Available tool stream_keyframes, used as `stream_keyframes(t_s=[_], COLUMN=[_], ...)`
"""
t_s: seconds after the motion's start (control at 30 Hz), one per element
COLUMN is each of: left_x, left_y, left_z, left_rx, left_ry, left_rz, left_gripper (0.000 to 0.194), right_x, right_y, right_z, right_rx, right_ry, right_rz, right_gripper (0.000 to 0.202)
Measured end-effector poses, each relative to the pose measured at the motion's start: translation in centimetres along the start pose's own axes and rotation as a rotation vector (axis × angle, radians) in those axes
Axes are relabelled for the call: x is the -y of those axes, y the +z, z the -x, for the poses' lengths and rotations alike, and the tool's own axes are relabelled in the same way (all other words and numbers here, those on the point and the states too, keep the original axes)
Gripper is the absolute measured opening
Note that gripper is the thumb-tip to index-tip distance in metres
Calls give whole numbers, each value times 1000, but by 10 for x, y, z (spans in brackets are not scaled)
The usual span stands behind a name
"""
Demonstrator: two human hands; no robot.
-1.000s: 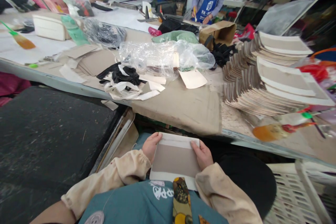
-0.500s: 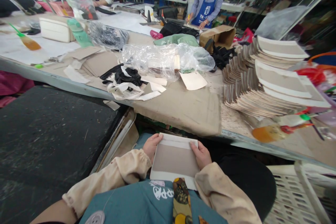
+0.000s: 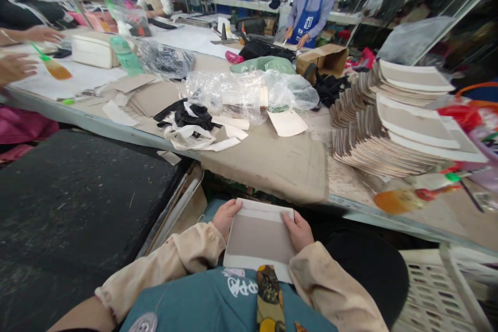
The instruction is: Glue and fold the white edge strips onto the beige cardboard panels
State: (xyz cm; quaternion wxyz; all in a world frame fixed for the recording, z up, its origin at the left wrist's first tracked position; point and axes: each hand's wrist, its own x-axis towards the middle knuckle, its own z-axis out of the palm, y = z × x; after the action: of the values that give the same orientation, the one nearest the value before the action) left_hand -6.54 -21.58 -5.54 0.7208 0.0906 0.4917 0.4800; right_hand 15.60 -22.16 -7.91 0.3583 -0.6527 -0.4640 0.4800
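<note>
A flat grey panel with white borders (image 3: pixel 260 238) rests over my lap, tilted toward me. My left hand (image 3: pixel 226 218) grips its upper left corner, thumb on top. At the upper right corner, my right hand (image 3: pixel 299 230) pinches the edge with the thumb on the white strip. The fingers under the panel are hidden. Beyond the panel, a beige cloth (image 3: pixel 272 166) hangs over the table's front edge. To the right on the table, many similar curved panels (image 3: pixel 420 124) are stacked in overlapping rows.
An orange glue bottle (image 3: pixel 392 201) lies near the table's right front edge. Black and white scraps (image 3: pixel 192 122) and clear plastic (image 3: pixel 229 91) lie mid-table. A black board (image 3: pixel 78 207) is at left, a white crate (image 3: pixel 436 285) at right. Another person's hands (image 3: pixel 17 65) reach in from the left.
The view has shifted slightly. Another person's hands have come in at the far left, near a glue bottle. My hands keep the same hold on the panel.
</note>
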Motion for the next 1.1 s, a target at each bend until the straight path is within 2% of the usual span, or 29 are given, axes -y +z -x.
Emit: stream_keyframes(t_s=[0.27,0.53,0.77,1.1], left_x=[-1,-11,-28,-45], left_y=[3,13,22,43], left_z=[-2,6,22,42], left_rx=[4,89,188,210], left_ry=[-5,20,125,190], left_rz=[-24,-22,-39,-108], left_gripper=[38,38,33,33], right_x=[3,21,42,67], right_y=[-1,-2,-5,-18], right_z=[0,10,25,45], right_rx=[-7,-40,-129,-211], right_ry=[-9,51,-65,-193], right_rz=[-90,-415,-518,-448], right_gripper=[49,44,34,27])
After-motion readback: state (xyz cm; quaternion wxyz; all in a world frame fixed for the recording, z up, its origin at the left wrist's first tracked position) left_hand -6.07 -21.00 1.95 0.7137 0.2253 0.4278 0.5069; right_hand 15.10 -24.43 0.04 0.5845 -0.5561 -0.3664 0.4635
